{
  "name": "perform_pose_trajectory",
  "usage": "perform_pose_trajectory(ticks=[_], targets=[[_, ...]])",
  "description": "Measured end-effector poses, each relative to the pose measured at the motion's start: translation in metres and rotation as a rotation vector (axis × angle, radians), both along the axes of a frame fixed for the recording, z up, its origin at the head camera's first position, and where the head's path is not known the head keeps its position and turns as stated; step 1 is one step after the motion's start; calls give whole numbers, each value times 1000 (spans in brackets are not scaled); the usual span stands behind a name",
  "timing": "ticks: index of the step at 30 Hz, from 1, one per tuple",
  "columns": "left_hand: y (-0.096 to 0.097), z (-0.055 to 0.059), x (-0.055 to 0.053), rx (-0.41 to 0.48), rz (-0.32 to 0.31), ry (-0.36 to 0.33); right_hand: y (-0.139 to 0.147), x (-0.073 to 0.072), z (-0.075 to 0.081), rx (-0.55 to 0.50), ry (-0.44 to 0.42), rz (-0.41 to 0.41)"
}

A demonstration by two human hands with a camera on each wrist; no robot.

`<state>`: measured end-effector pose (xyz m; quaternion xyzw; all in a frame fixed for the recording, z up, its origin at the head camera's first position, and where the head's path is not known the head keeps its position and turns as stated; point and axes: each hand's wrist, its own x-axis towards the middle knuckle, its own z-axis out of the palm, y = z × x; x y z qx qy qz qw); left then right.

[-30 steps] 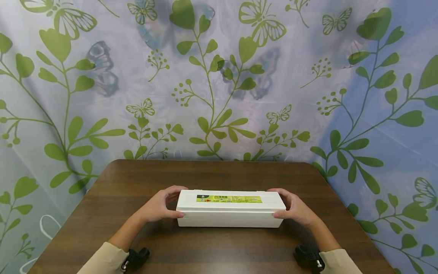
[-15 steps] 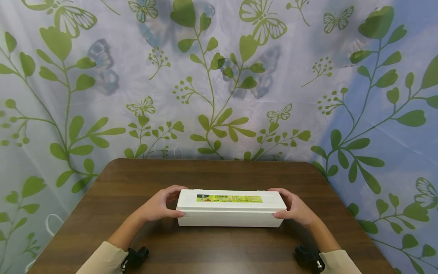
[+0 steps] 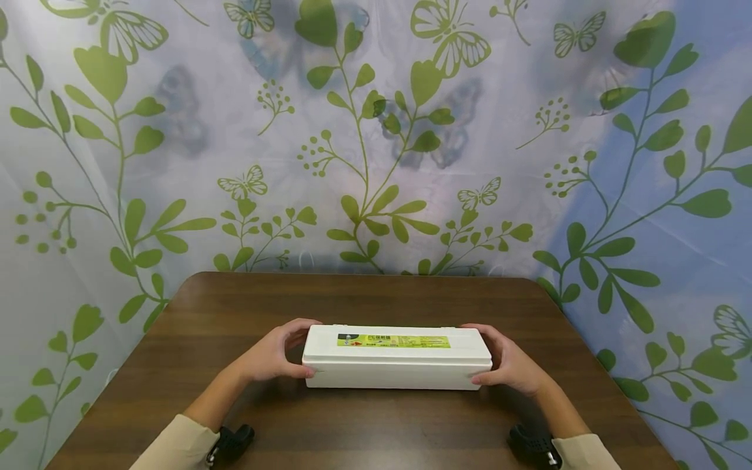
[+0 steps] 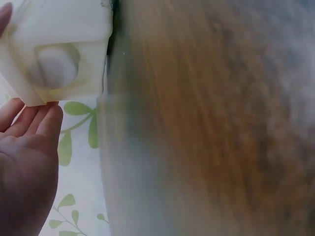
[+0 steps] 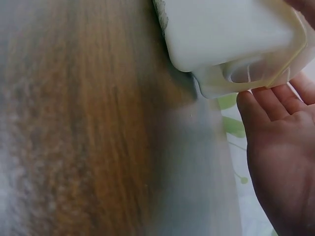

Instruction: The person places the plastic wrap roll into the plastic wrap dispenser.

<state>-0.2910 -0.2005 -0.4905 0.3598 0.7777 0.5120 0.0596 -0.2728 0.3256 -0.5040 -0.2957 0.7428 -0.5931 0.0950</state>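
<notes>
A long white cling film box (image 3: 396, 376) lies sideways across the wooden table, its lid down and a yellow-green label (image 3: 393, 341) along the top. At its left end, my left hand (image 3: 276, 352) grips it, thumb at the front corner and fingers reaching round the back. My right hand (image 3: 517, 365) holds the opposite end the same way. Through the openings in the box's ends, rounded pale shapes show: one end opening (image 4: 59, 64) in the left wrist view, the other (image 5: 243, 71) in the right wrist view.
Brown wood-grain table (image 3: 376, 431) surface surrounds the box. Behind it hangs a pale curtain (image 3: 376, 130) printed with green leaves and butterflies. Black wrist bands (image 3: 232, 445) sit below both hands, at the beige sleeves.
Both thumbs have slid slightly down the front of the box ends. The box stays in place, and the curtain at the far left has shifted to the right.
</notes>
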Motion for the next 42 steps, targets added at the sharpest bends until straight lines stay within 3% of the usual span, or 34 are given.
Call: perform_pose_trajectory(ticks=[15, 27, 33, 42], targets=[[-7, 1, -19, -50, -29, 59, -12, -4, -1, 26, 32, -37], [-14, -1, -37, -58, -41, 165, -19, -8, -4, -2, 51, -90], [-17, 3, -45, -86, -36, 202, -24, -12, -2, 15, 73, -135], [-22, 10, -55, -131, -26, 202, -32, -17, -3, 23, 89, -182]])
